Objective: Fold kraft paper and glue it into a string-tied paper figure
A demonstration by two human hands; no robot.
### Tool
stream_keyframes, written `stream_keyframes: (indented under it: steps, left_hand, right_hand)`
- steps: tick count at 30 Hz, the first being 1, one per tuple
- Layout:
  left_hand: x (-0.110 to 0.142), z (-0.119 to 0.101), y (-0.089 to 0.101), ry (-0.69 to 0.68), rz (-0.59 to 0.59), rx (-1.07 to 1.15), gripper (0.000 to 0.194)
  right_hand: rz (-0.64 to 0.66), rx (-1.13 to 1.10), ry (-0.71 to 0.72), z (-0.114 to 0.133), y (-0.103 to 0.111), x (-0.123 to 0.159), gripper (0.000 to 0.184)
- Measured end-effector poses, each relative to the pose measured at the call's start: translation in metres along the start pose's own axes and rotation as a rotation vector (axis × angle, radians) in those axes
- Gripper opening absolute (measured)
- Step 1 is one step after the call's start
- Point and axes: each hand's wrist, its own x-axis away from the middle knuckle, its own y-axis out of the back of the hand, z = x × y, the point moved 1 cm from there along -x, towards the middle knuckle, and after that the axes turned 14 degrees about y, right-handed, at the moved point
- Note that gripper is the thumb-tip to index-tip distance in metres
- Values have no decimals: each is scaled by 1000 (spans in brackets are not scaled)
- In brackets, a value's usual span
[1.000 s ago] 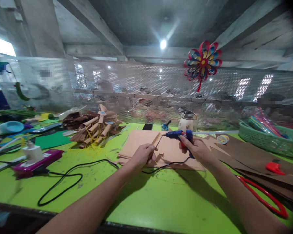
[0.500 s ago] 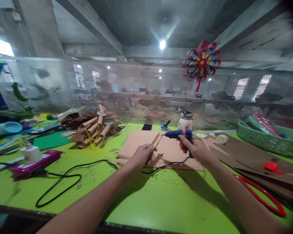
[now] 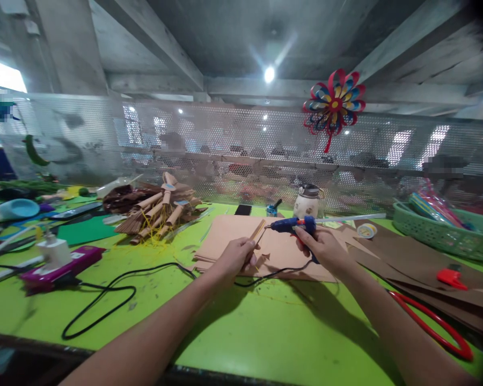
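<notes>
My left hand (image 3: 236, 255) is closed on a narrow tan paper strip (image 3: 258, 230) that sticks up and to the right. My right hand (image 3: 321, 245) grips a blue glue gun (image 3: 290, 224), its nozzle pointing left and touching the tip of the strip. A clear glue stick pokes out of the gun's back. The gun's black cord (image 3: 116, 289) trails left across the green table (image 3: 241, 327). Both hands hover over a stack of tan paper sheets (image 3: 225, 236).
A heap of rolled brown paper pieces (image 3: 153, 209) lies at the back left. A magenta power strip (image 3: 60, 265) with a white plug sits left. Brown sheets (image 3: 418, 262), red scissors (image 3: 438, 321), a green basket (image 3: 438, 230) and a white jar (image 3: 307, 201) are right. A perforated screen backs the table.
The glue gun nozzle has dipped slightly lower against the strip's tip. Both hands otherwise stay where they were.
</notes>
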Motion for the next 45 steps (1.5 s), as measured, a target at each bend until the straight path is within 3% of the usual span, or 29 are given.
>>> stream_keyframes:
  steps: [15, 25, 45]
  left_hand:
    - [4, -3, -3, -23, 9, -33, 23]
    - [4, -4, -2, -12, 2, -31, 22]
    - [7, -6, -2, 28, -24, -40, 19]
  right_hand:
    - [-42, 106, -30, -4, 1, 0, 51]
    - [-5, 91, -16, -4, -1, 1, 49]
    - [-114, 180, 6, -3, 3, 0, 52]
